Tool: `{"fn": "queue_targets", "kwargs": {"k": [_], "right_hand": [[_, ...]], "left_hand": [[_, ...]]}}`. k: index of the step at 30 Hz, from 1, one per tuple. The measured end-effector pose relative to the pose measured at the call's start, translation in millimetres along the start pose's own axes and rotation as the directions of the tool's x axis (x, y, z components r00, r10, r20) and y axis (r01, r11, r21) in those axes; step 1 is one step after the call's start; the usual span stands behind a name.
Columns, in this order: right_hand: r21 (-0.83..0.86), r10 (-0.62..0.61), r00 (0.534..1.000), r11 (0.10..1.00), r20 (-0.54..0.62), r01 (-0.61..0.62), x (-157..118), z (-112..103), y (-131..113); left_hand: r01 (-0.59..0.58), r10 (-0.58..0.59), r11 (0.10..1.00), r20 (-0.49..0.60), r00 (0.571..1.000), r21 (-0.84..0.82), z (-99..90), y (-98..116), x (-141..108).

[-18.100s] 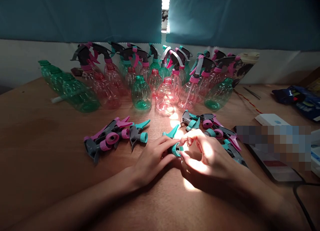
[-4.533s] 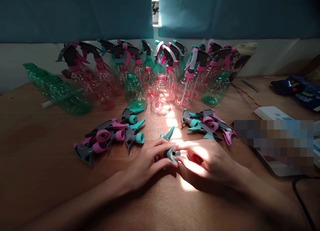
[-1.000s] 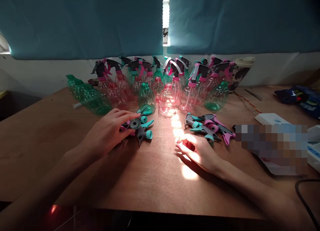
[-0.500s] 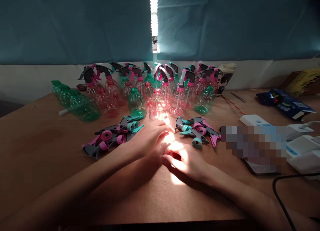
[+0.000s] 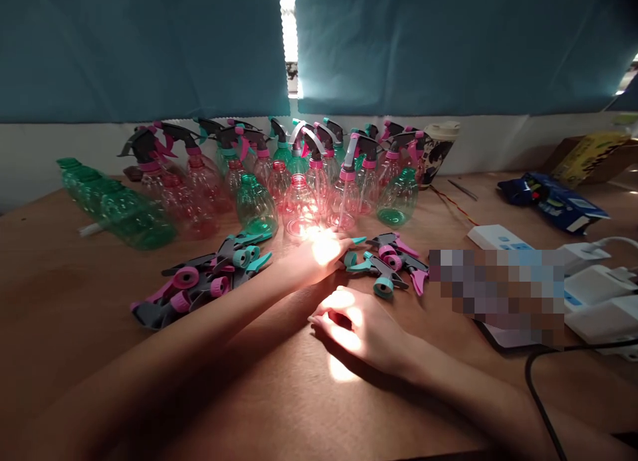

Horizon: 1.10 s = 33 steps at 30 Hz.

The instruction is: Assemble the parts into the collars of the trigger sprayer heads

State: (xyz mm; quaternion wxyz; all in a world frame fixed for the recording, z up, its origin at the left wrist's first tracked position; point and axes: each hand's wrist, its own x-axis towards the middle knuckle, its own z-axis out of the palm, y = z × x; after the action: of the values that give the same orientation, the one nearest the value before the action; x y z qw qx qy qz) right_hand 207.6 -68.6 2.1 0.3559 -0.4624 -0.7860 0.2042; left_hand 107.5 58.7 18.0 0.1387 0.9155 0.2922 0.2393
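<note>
My left hand (image 5: 325, 254) reaches to the right-hand pile of spray heads, its fingers closed around a grey and teal spray head (image 5: 351, 258). That head's teal trigger and cap show beyond the fingers; the rest is hidden. Closer to me, my right hand (image 5: 361, 325) rests low over the table, fingers curled and tips together, with nothing visible in them. Right of the left hand lie a teal-capped spray head (image 5: 383, 281) and pink-capped spray heads (image 5: 391, 258). A larger pile of spray heads (image 5: 199, 281) lies beyond my left forearm.
Clear pink bottles (image 5: 299, 208) and green bottles (image 5: 256, 208) stand behind, several topped with spray heads. Leaning green bottles (image 5: 129, 215) are at far left. A patterned cup (image 5: 438, 152), blue packet (image 5: 553, 198), power strip (image 5: 498, 238) and black cable (image 5: 535, 388) lie rightward.
My left hand has moved away from my right hand, forward and right, and closed on a spray head in the right pile. My right hand stays curled near its place. The view has shifted slightly.
</note>
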Motion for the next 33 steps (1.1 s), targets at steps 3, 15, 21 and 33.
{"fn": "queue_targets", "kwargs": {"k": [3, 15, 21, 33], "right_hand": [[-0.021, -0.013, 1.000, 1.000, 0.004, 0.013, 0.2, 1.2, 1.0], [-0.423, 0.005, 0.927, 0.889, -0.376, -0.176, 9.6, -29.9, 28.8], [-0.575, 0.283, 0.897, 0.692, -0.340, -0.437, 8.7, -36.6, 61.7], [-0.417, 0.148, 0.975, 0.885, -0.164, -0.204, 10.5, -24.5, 45.0]], "left_hand": [[-0.040, 0.027, 0.995, 0.135, 0.991, 0.092, -9.3, -4.3, -7.4], [0.210, -0.180, 0.906, 0.115, 0.977, -0.367, -32.5, 7.3, -89.2], [0.388, -0.483, 0.685, 0.016, 0.876, -0.617, -26.7, 15.4, -109.2], [0.335, -0.409, 0.766, -0.013, 0.913, -0.548, -26.2, 14.8, -110.7]]}}
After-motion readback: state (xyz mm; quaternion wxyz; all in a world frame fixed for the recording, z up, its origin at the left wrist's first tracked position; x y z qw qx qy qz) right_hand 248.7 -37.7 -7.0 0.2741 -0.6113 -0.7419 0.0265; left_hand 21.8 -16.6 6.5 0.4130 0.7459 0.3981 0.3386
